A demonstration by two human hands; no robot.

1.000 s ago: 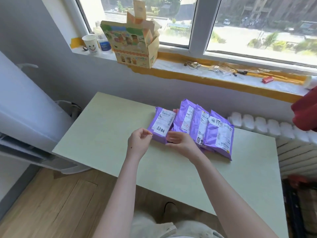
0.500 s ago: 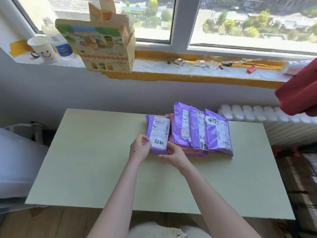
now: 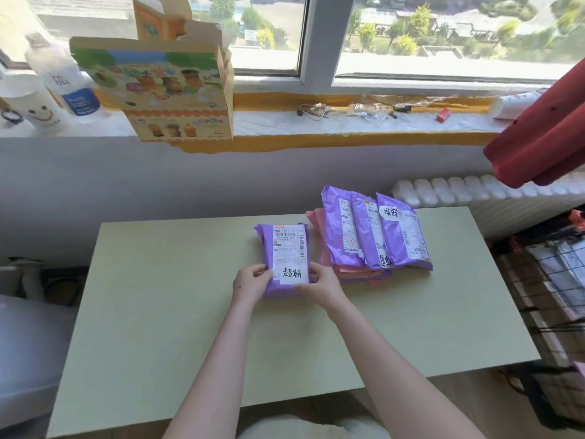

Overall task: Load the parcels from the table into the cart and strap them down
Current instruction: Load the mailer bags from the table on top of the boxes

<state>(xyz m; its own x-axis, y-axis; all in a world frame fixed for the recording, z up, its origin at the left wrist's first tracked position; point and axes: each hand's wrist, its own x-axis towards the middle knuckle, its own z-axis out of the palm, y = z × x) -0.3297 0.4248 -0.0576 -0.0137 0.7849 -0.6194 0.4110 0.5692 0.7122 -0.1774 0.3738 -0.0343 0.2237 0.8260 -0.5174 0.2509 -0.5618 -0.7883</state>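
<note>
A purple plastic parcel (image 3: 285, 248) with a white barcode label and black handwritten characters is at the table's (image 3: 158, 312) middle. The left grip (image 3: 251, 283) and right grip (image 3: 319, 288) each pinch one of its near corners. Toward the table's far right, three more purple parcels (image 3: 373, 236) lie overlapped on a pink pile (image 3: 316, 223); how many pink ones there are is unclear.
</note>
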